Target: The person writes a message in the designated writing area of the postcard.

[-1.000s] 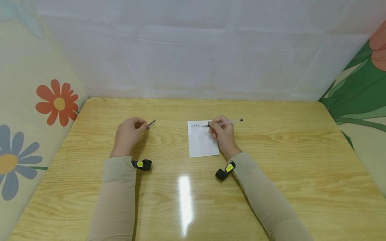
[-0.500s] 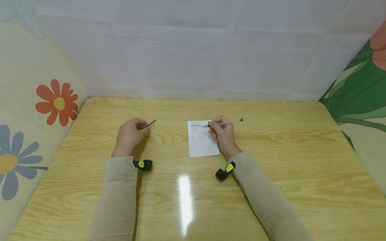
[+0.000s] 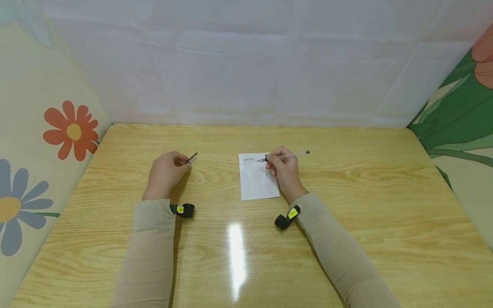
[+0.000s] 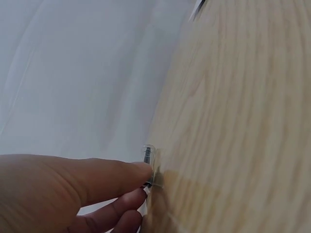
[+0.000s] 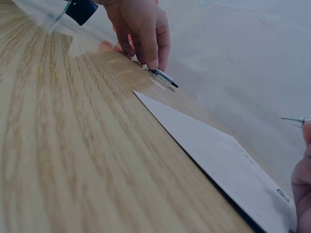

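Note:
My left hand [image 3: 166,173] pinches a clear pen cap with a black clip [image 3: 191,158] between thumb and fingertips, just above the table left of the paper. The left wrist view shows the thumb across the cap [image 4: 147,153]. My right hand [image 3: 286,170] holds a clear gel pen [image 3: 298,154] in a writing grip, its nib pointing left over the top of a white sheet of paper [image 3: 257,182]. In the right wrist view the nib of the pen [image 5: 292,120] stands off the sheet. A short row of small dark writing [image 3: 248,159] runs near the sheet's upper left.
Both hands are over a glossy wood-grain table [image 3: 346,179]. A white sheet-like backdrop [image 3: 246,64] rises behind its far edge. Flower-painted panels [image 3: 73,131] flank the sides. Each wrist wears a small black camera [image 3: 187,210].
My left hand has shifted slightly right with the cap, which has turned a little in the fingers. The right hand and pen hold nearly still over the paper.

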Demonstrator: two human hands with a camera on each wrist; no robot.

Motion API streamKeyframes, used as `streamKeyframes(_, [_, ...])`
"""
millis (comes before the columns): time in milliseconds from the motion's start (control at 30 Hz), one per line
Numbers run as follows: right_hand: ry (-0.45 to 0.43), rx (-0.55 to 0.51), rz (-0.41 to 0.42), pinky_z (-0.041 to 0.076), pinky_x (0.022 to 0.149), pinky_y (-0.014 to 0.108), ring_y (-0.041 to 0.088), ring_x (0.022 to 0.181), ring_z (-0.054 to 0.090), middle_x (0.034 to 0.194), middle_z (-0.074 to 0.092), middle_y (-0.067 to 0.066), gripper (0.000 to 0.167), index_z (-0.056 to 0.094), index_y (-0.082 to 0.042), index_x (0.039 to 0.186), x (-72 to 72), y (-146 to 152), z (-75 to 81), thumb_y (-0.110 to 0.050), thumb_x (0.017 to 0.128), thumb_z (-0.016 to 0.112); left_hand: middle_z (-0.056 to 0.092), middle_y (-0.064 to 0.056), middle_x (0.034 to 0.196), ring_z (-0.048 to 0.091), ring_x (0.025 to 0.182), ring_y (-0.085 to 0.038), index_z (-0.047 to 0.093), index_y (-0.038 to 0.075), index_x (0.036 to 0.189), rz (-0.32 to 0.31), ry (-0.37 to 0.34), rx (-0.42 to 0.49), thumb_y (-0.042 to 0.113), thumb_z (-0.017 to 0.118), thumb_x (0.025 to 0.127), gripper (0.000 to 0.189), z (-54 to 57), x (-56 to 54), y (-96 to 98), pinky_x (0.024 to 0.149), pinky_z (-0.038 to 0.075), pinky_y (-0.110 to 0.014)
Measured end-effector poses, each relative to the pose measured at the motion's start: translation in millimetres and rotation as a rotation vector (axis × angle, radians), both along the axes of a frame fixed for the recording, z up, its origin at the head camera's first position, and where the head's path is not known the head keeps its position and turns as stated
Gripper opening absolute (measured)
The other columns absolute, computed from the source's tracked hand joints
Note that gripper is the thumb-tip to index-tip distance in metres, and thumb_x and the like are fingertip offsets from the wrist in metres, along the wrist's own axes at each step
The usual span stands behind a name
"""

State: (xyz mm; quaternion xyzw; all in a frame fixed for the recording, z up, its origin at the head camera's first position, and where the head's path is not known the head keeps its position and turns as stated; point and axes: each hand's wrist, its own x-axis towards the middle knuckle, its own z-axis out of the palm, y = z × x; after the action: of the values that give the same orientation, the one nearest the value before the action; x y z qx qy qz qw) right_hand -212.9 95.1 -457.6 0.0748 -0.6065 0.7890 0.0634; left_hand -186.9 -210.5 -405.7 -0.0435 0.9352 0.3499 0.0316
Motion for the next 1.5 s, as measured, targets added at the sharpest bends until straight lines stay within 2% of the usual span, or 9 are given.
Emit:
streamKeyframes(467, [-0.007,-0.010,0.004,0.035,0.043,0.017,0.007,0.047,0.044,0.061,0.059,0.002,0.018,0.060,-0.007,0.079,-1.6,-1.2,0.9,0.005,0.093,0.059,0.069,-0.024,0.109,0.062,0.099,-0.039,0.067,-0.005,0.113,0.017,0.038,-0.033,0.012,0.062,0.101,0.021,-3.1,-2.1,-0.1,0.087,0.050,-0.053])
streamKeyframes(767, [-0.007,-0.003,0.007,0.034,0.043,0.018,0.007,0.047,0.043,0.060,0.059,0.000,0.017,0.059,-0.007,0.079,-0.6,-0.3,0.7,0.003,0.093,0.059,0.067,-0.020,0.104,0.059,0.089,-0.032,0.068,-0.004,0.112,0.018,0.006,-0.055,0.013,0.061,0.102,0.022,-2.4,-3.9,1.1,0.077,0.047,-0.044])
streamKeyframes(1033, [-0.008,0.013,-0.012,0.034,0.043,0.017,0.006,0.046,0.043,0.060,0.059,-0.001,0.016,0.060,-0.008,0.080,-0.5,-0.3,-1.0,0.002,0.092,0.060,0.066,-0.020,0.105,0.058,0.090,-0.032,0.068,-0.003,0.114,0.001,-0.005,-0.059,0.014,0.059,0.103,0.023,-4.9,-3.3,-0.3,0.078,0.047,-0.044])
streamKeyframes(1267, [-0.017,0.007,-0.012,0.034,0.043,0.018,0.006,0.046,0.043,0.059,0.059,0.001,0.018,0.060,-0.006,0.080,-0.3,-0.6,0.3,0.005,0.094,0.059,0.066,-0.020,0.109,0.059,0.096,-0.034,0.066,0.000,0.115,-0.030,0.007,-0.058,0.015,0.059,0.103,0.021,-5.1,-2.6,0.0,0.083,0.048,-0.050])
streamKeyframes(1500, [-0.031,0.001,-0.013,0.034,0.043,0.018,0.006,0.046,0.043,0.059,0.059,0.001,0.019,0.060,-0.006,0.079,0.5,-0.9,2.0,0.006,0.094,0.059,0.065,-0.022,0.115,0.058,0.102,-0.036,0.064,0.000,0.120,-0.033,-0.015,-0.009,0.017,0.057,0.105,0.025,-1.9,-2.5,2.5,0.089,0.048,-0.051])
